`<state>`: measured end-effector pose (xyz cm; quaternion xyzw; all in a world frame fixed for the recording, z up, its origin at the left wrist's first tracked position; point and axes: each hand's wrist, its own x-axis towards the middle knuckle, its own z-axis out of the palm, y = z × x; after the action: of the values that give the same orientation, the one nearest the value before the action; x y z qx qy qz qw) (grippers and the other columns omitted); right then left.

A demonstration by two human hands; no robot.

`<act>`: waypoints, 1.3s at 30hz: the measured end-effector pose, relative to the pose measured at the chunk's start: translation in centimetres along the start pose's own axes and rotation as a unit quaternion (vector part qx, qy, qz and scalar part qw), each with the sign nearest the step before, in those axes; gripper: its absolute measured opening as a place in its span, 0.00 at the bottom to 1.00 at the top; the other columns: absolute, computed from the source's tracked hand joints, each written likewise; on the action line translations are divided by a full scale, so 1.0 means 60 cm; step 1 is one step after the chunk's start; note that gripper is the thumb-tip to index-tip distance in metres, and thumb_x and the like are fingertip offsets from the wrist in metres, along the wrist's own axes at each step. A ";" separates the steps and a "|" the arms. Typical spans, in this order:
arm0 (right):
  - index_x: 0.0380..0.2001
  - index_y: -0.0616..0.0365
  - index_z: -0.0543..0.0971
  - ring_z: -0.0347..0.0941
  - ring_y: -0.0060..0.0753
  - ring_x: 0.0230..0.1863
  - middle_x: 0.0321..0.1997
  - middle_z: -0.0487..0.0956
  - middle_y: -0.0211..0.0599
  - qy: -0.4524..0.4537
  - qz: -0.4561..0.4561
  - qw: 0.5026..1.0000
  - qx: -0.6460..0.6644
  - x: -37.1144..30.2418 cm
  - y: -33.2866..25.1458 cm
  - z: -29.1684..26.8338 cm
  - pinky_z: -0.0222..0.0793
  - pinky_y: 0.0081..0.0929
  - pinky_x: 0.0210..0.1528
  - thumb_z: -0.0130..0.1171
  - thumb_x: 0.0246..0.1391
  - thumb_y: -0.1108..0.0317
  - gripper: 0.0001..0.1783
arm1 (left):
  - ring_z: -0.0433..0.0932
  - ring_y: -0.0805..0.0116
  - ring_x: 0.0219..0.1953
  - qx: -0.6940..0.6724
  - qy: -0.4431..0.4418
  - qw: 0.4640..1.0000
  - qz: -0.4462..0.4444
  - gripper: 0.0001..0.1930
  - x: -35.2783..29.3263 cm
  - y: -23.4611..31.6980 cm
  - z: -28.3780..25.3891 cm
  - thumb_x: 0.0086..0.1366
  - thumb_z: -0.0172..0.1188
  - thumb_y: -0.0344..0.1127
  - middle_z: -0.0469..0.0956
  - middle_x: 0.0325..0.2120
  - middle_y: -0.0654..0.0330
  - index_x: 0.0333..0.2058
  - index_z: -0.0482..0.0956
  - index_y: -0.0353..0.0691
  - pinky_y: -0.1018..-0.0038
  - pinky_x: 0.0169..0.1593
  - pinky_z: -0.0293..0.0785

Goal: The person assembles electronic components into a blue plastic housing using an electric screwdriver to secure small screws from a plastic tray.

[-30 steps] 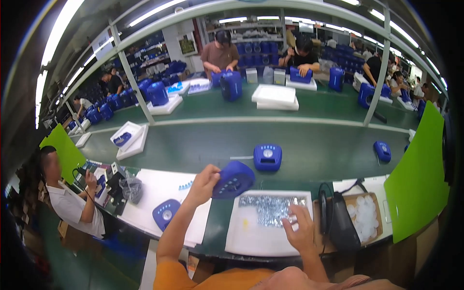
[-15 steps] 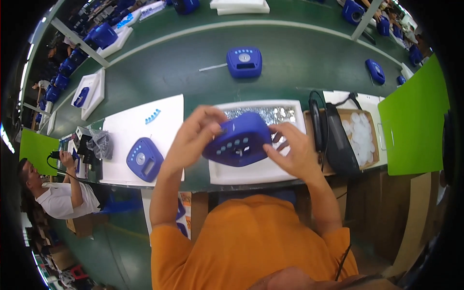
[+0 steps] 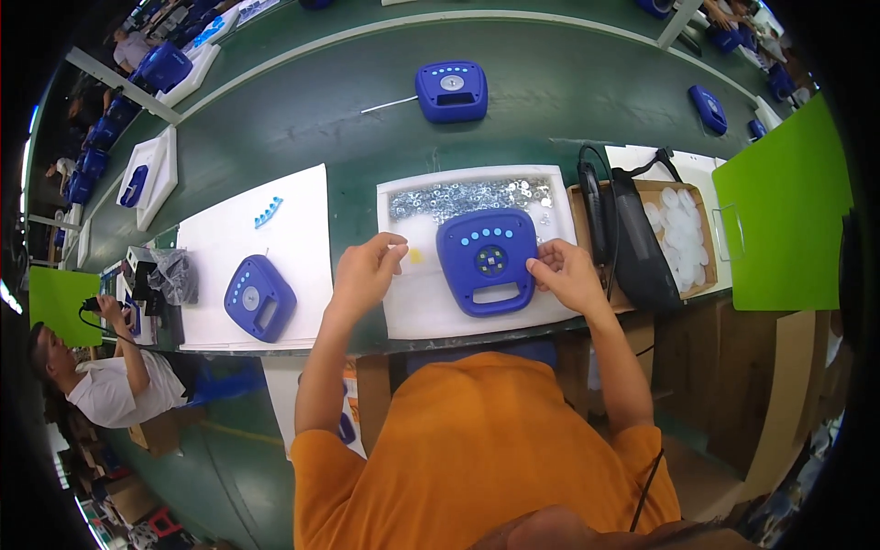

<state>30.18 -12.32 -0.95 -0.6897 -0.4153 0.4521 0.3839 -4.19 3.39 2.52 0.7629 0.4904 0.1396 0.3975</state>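
Observation:
A blue plastic housing (image 3: 460, 266) with a handle slot, a row of light-blue buttons and a round opening showing small parts lies on a white foam tray (image 3: 403, 321). My right hand (image 3: 570, 278) grips its right edge, thumb on the front face. Left of the housing and apart from it, my left hand (image 3: 365, 275) is raised with thumb and forefinger pinched together; whatever is between them is too small to make out. Behind the housing, many small shiny metal pieces (image 3: 440, 198) fill the tray's far part.
At left, a white board (image 3: 206, 229) bears another blue housing (image 3: 268, 286) and a light-blue button strip (image 3: 269, 213). Right stand a black pouch (image 3: 642, 252) and a carton of white discs (image 3: 680, 238). Farther off is a blue housing with a rod (image 3: 452, 105). A person (image 3: 119, 380) sits at left.
The housing has gone from tilted in both hands to lying face up on the tray. My left hand has let go and drawn left; my right stays at its edge. The view has shifted slightly.

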 end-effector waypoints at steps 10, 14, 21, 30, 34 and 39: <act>0.45 0.69 0.91 0.89 0.39 0.31 0.28 0.89 0.46 -0.018 -0.044 0.960 -0.276 0.005 -0.033 -0.019 0.83 0.35 0.39 0.75 0.68 0.55 0.22 | 0.86 0.49 0.45 0.187 0.193 0.931 0.245 0.05 0.040 -0.050 0.041 0.69 0.72 0.29 0.88 0.37 0.55 0.43 0.91 0.42 0.50 0.64 0.79; 0.46 0.63 0.94 0.92 0.47 0.35 0.31 0.91 0.50 0.013 -0.074 0.951 -0.299 -0.012 -0.047 -0.024 0.85 0.40 0.42 0.74 0.67 0.48 0.25 | 0.85 0.53 0.46 0.185 0.182 0.926 0.274 0.05 0.070 -0.035 0.066 0.68 0.72 0.28 0.86 0.37 0.58 0.41 0.91 0.44 0.48 0.72 0.74; 0.44 0.60 0.93 0.92 0.43 0.35 0.33 0.92 0.47 0.127 -0.129 0.966 -0.184 -0.038 -0.025 -0.045 0.85 0.36 0.40 0.75 0.69 0.56 0.17 | 0.85 0.55 0.49 0.237 0.163 0.905 0.314 0.04 0.125 -0.045 0.110 0.67 0.71 0.29 0.86 0.38 0.60 0.39 0.91 0.45 0.48 0.76 0.71; 0.43 0.59 0.92 0.90 0.36 0.32 0.31 0.91 0.42 0.216 -0.115 0.961 -0.128 -0.003 0.011 -0.164 0.83 0.35 0.38 0.70 0.72 0.59 0.14 | 0.86 0.56 0.47 0.277 0.161 0.890 0.324 0.03 0.143 -0.053 0.108 0.66 0.69 0.28 0.85 0.37 0.58 0.35 0.90 0.43 0.46 0.78 0.68; 0.45 0.56 0.92 0.90 0.60 0.45 0.42 0.93 0.48 0.352 -0.072 0.875 -0.325 0.051 0.072 -0.301 0.85 0.52 0.50 0.67 0.71 0.59 0.13 | 0.85 0.55 0.47 0.302 0.164 0.879 0.331 0.02 0.139 -0.033 0.104 0.68 0.69 0.28 0.84 0.37 0.58 0.38 0.88 0.42 0.45 0.78 0.68; 0.51 0.54 0.89 0.85 0.61 0.59 0.56 0.90 0.50 0.256 -0.059 0.842 -0.471 0.067 0.127 -0.384 0.81 0.53 0.61 0.72 0.62 0.70 0.14 | 0.85 0.53 0.48 0.256 0.186 0.891 0.325 0.03 0.122 -0.019 0.093 0.70 0.70 0.28 0.84 0.39 0.57 0.41 0.86 0.41 0.46 0.77 0.69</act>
<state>54.61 -14.94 -2.23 -0.8529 -0.5049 -0.0142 0.1318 1.98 7.30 -3.24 0.9150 0.2992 0.2698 0.0225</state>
